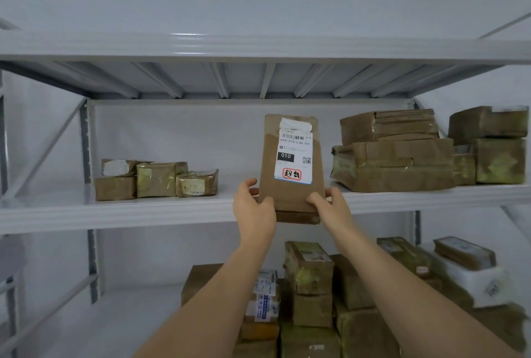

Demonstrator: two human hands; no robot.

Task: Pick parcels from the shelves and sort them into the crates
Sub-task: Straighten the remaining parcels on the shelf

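Two hands were all that kept the parcel (290,168) up in the head view, the only view I had. The left hand (253,205) gripped its lower left corner with the thumb laid across the front face and the fingers curled round behind, and the right hand (330,205) did the same at the lower right corner. The parcel stood upright with its white shipping label (293,156) facing me, its bottom edge hanging just in front of and slightly below the front lip of the middle shelf (143,211), so it looked lifted clear of the board, not resting on it. No crate showed anywhere, so I could not tell where it was meant to go. What worried me was the grip: both hands held only the bottom edge of a tall, flat brown packet, so most of it stood above the fingers, and I judged it could tip forward or backward if either thumb eased. A backward lean might knock it into the taped stack of boxes (393,162) just beside it on the right. Pulling it down carelessly could also catch its lower edge on the shelf lip. Below, the lower-shelf parcels (310,286) were piled closely under my forearms, and I thought a dropped packet would land among them and muddle the sort.
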